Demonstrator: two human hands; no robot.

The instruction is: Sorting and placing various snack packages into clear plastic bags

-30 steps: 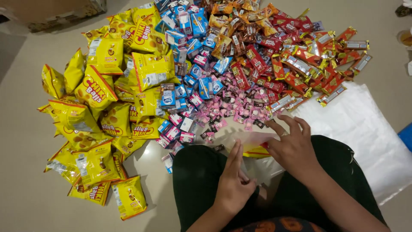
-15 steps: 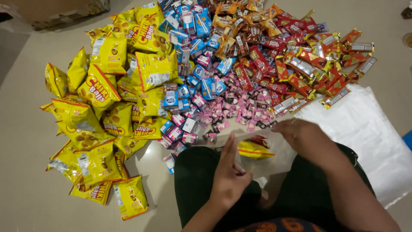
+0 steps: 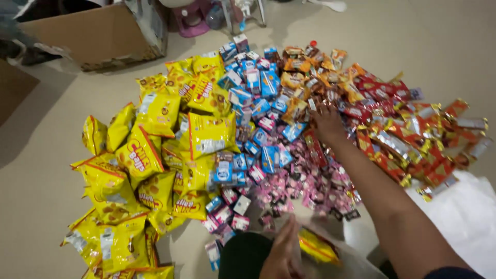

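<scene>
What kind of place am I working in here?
Probably a home or small shop's packing spot on the floor: a big pile of yellow snack bags and small sweets lies spread out, with a cardboard box beside it.

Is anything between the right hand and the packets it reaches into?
Nothing visible. The right hand already rests on the orange and red packets, fingers among them. The left hand is low down, by a clear bag holding a yellow packet.

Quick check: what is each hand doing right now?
Left hand: low, at a clear bag holding a yellow packet; grip cannot be told.
Right hand: stretched into the snack pile, fingers on packets; grasp unclear.
</scene>
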